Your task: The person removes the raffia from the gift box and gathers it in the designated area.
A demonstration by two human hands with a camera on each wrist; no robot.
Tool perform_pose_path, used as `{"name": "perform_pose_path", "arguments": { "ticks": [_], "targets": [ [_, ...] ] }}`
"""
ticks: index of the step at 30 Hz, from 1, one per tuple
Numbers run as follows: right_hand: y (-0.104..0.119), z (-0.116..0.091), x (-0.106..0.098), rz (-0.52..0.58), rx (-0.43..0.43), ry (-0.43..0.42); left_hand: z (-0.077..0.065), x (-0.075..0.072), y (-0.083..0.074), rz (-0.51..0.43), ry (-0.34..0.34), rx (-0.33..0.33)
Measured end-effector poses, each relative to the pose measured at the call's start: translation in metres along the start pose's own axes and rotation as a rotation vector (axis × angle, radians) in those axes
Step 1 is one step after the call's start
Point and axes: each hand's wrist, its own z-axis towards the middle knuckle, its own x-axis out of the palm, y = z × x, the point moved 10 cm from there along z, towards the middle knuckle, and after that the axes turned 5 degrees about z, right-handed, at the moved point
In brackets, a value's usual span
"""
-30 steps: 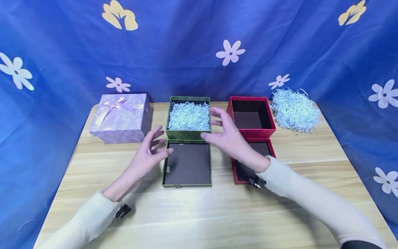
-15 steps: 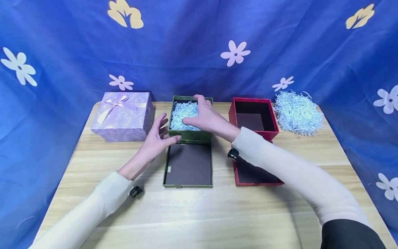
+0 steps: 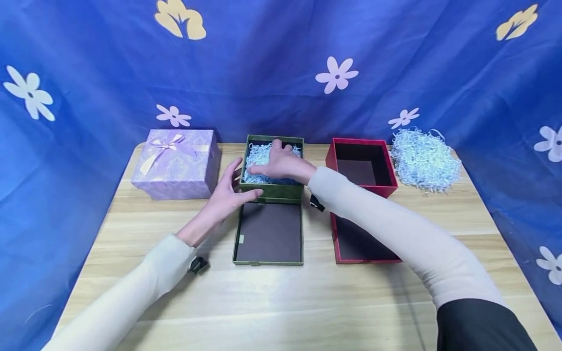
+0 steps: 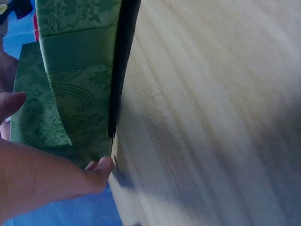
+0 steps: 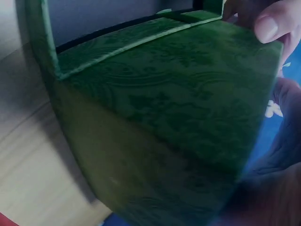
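In the head view, pale blue shredded paper (image 3: 258, 155) fills the green box (image 3: 272, 190). My right hand (image 3: 285, 163) reaches over the near rim, spread thumb and fingers on the paper; some fingertips are hidden. My left hand (image 3: 226, 192) holds the box's front left corner, fingers along its left wall and thumb at the front face. The right wrist view shows the left thumb (image 5: 268, 30) at that corner. A green lid (image 3: 270, 234) lies inside up before the box; the left wrist view has its patterned edge close to the left fingers.
On the right stand an open red box (image 3: 362, 188) with a dark inside and its red lid (image 3: 351, 238) in front. A pile of shredded paper (image 3: 426, 160) lies farther right. A closed lilac box (image 3: 182, 168) with a ribbon bow is at the left.
My right hand has moved left from beside the red box and down onto the paper in the green box. My left hand has moved right and forward to the box's corner.
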Motion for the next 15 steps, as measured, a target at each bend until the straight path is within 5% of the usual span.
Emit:
{"name": "perform_pose_path", "arguments": {
  "ticks": [15],
  "targets": [
    [-0.004, 0.026, 0.023, 0.118, -0.194, 0.261, 0.009, -0.007, -0.008, 0.139, -0.005, 0.047]
  ]
}}
